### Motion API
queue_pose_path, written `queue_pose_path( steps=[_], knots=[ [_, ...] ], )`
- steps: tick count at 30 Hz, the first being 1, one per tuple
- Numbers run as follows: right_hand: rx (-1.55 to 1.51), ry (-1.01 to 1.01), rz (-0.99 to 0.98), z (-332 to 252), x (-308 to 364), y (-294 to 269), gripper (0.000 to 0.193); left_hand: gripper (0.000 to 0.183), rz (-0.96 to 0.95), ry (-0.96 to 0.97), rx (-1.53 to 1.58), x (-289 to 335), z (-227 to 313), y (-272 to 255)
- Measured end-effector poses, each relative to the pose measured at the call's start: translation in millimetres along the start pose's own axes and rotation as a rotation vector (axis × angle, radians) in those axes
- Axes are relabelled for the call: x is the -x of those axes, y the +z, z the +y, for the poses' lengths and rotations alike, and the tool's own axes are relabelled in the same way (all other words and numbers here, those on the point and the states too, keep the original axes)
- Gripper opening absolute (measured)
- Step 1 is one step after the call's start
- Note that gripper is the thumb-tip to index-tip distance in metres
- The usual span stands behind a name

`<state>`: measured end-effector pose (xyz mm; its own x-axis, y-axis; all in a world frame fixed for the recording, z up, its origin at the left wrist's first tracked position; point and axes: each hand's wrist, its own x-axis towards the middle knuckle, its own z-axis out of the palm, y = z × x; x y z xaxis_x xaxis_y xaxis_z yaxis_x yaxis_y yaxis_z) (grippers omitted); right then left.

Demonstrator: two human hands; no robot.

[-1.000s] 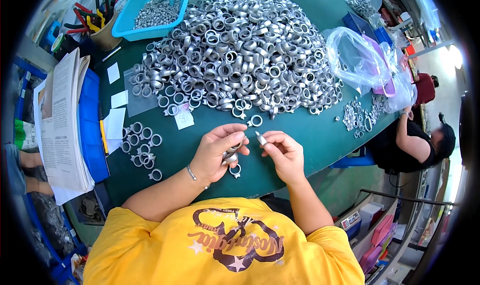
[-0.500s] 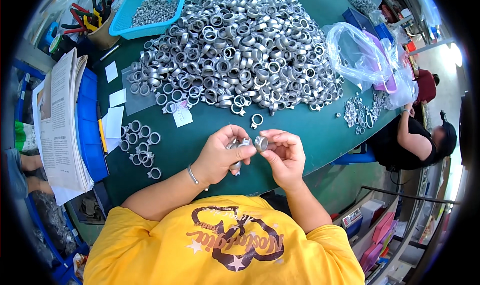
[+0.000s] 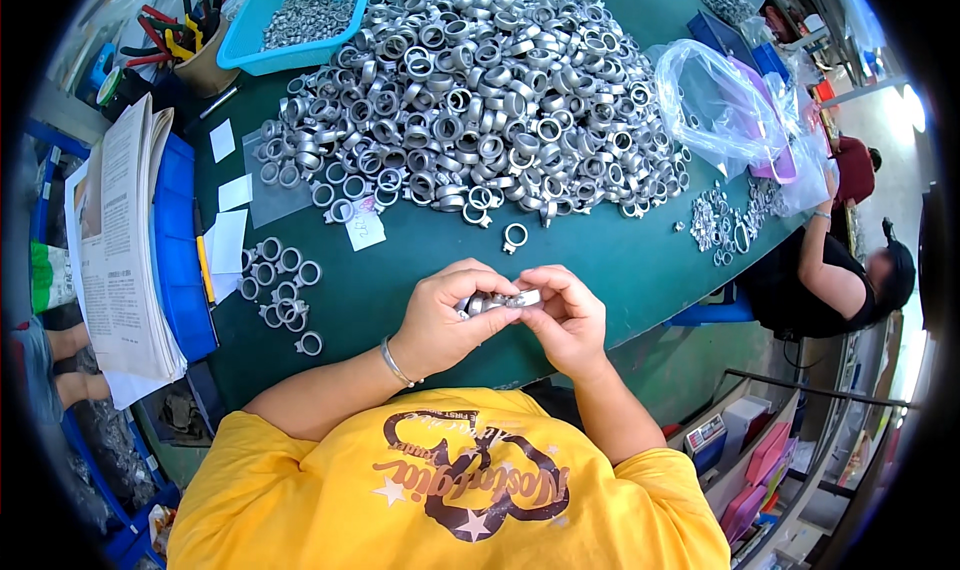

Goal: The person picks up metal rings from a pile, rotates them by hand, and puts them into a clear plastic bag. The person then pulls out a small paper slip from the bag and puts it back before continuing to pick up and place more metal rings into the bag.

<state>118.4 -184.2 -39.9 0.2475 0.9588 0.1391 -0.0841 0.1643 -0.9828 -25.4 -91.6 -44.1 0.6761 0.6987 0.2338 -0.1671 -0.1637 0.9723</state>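
Note:
Above the table's near edge, my left hand (image 3: 436,320) is closed around small silver metal pieces (image 3: 480,302), mostly covered by the fingers. My right hand (image 3: 572,320) pinches a silver metal ring (image 3: 529,297), turned edge-on. Both hands meet, with the ring against the pieces at the left fingertips. A single ring (image 3: 515,236) lies just beyond the hands. Farther back is a large heap of similar rings (image 3: 480,100), each with a small lug. A smaller group of rings (image 3: 286,292) lies to the left of my left hand.
Small metal parts fill a turquoise basket (image 3: 240,55) at the back left. A pot of pliers (image 3: 205,65) stands beside it. Newspapers (image 3: 125,260) rest on a blue bin (image 3: 185,240). Right of the heap are a plastic bag (image 3: 710,110) and loose small parts (image 3: 715,220). A co-worker (image 3: 825,280) sits at right.
My hands have come together, and the ring in my right hand has turned from showing its opening to edge-on. At right, the co-worker's arm has moved up.

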Motion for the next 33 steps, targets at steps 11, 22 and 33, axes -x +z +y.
queue_pose_path(
  steps=[11,22,33],
  knots=[
    [0.168,-0.267,0.077,-3.9,-2.6,0.3,0.032,0.019,0.010,-0.499,0.416,-0.3,11.6,-1.2],
    [0.500,-0.545,0.005,-23.3,-8.4,16.5,0.024,0.033,-0.199,-0.770,1.055,-5.9,5.5,-10.7],
    [1.165,-0.143,0.035,9.6,-34.7,-14.9,0.017,0.010,0.101,-0.623,0.949,-6.3,-0.4,-12.1]
  ],
)
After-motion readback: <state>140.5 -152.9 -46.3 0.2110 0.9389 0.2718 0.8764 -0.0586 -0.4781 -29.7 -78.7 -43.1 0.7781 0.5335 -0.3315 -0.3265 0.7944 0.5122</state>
